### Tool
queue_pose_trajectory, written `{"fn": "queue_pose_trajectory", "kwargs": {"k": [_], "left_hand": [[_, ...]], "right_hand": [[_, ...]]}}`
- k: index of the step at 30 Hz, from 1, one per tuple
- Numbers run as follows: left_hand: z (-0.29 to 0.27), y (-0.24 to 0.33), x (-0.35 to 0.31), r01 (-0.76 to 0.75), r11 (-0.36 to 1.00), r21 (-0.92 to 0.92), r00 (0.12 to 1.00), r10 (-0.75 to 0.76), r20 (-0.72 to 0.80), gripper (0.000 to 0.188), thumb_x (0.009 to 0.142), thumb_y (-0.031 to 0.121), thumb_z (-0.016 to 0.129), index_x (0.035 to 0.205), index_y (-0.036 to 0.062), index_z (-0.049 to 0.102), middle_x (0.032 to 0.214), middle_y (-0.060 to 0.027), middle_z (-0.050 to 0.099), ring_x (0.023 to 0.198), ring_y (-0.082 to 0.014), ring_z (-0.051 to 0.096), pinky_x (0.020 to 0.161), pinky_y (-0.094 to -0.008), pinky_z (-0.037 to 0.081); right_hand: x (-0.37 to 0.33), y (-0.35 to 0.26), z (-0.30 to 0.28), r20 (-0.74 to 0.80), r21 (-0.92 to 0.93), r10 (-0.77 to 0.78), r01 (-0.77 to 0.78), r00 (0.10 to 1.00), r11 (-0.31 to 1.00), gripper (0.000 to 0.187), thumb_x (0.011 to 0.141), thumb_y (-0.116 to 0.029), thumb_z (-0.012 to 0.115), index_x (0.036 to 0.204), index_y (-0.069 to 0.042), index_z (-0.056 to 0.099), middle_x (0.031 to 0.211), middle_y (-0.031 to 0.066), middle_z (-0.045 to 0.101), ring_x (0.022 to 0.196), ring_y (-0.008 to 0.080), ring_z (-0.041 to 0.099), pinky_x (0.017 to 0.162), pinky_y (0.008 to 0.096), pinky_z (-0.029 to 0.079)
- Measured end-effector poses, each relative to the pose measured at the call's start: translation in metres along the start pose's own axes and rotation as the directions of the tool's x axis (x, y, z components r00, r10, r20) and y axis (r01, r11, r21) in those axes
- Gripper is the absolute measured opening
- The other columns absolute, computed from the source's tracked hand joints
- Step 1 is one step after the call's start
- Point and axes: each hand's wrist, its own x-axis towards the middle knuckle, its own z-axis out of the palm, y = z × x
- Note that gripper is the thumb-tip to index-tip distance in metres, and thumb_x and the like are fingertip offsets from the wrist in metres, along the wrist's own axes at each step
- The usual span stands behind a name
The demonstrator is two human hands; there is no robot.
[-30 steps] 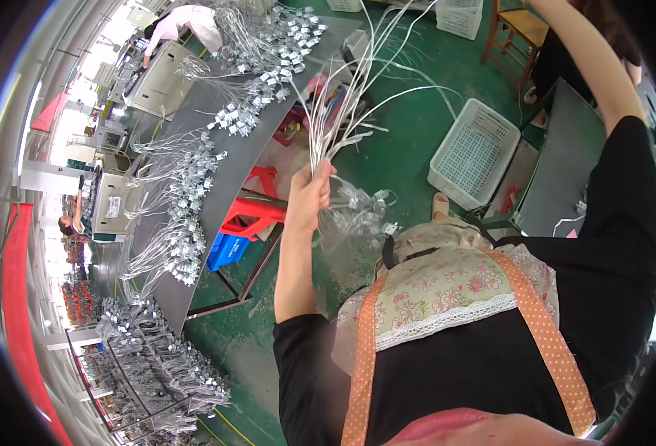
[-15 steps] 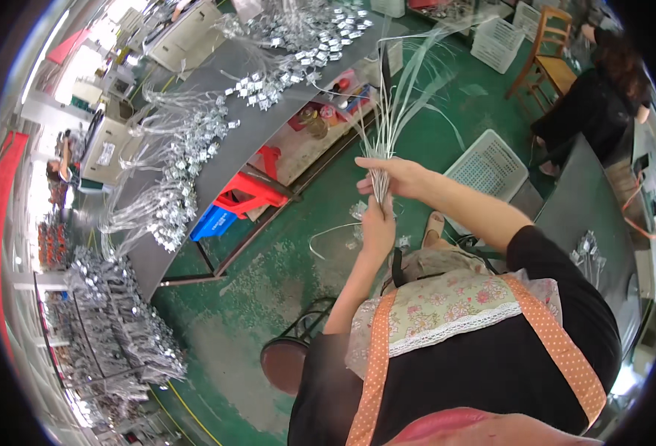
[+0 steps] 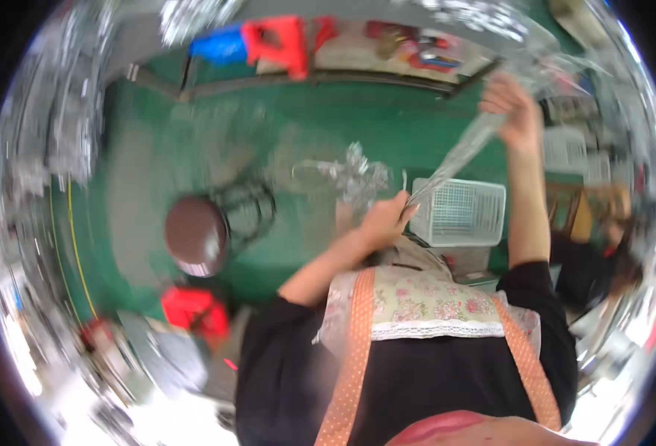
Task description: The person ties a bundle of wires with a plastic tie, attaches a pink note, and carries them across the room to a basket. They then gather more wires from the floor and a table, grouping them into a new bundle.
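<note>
A bundle of thin, pale silvery strands (image 3: 460,154) stretches slantwise between my two hands. My left hand (image 3: 387,221), in front of my apron, is closed round its lower end. Higher up and to the right, my right hand (image 3: 511,108) is wrapped round the bundle, its fingers somewhat smeared by motion. Beyond it the loose strand ends fan out, blurred, to the upper right. Left of my left hand shows a cluster of small shiny pieces (image 3: 357,177); whether they hang from the bundle or lie on the floor I cannot tell.
A white plastic basket (image 3: 461,215) stands just beyond my apron. A round brown stool (image 3: 196,234) is at left, with a red stool (image 3: 194,311) nearer. Along the far side runs a workbench with heaps of shiny parts (image 3: 476,16). Another person (image 3: 584,271) is at right.
My view has swung round to the left. My right hand has moved away from my left, up and to the right, so the bundle is stretched out between them. Both hands keep hold.
</note>
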Motion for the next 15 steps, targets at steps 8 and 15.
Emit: {"fn": "queue_pose_trajectory", "kwargs": {"k": [8, 15], "left_hand": [[0.031, 0.029, -0.013, -0.242, 0.970, -0.027, 0.914, 0.219, -0.341, 0.035, 0.068, 0.030, 0.072, 0.086, 0.0043, 0.057, 0.077, -0.0159, 0.059, 0.075, -0.0325, 0.060, 0.066, -0.0427, 0.047], [0.021, 0.095, 0.100, -0.277, 0.932, -0.234, 0.934, 0.204, -0.294, 0.023, 0.068, 0.028, 0.065, 0.087, 0.0161, 0.068, 0.078, -0.0139, 0.066, 0.074, -0.0334, 0.064, 0.063, -0.0413, 0.052]], "right_hand": [[-0.076, 0.073, 0.025, -0.018, 0.082, 0.147, -0.145, 0.989, 0.986, 0.029, 0.093, -0.019, 0.050, 0.068, -0.013, 0.036, 0.052, -0.0086, 0.028, 0.044, 0.0049, 0.024, 0.045, 0.0215, 0.022], [-0.063, 0.059, 0.081, -0.188, -0.341, 0.059, -0.122, 0.980, 0.932, 0.018, 0.093, -0.020, 0.050, 0.079, -0.009, 0.050, 0.059, -0.0017, 0.039, 0.055, 0.0113, 0.036, 0.058, 0.0298, 0.031]]}}
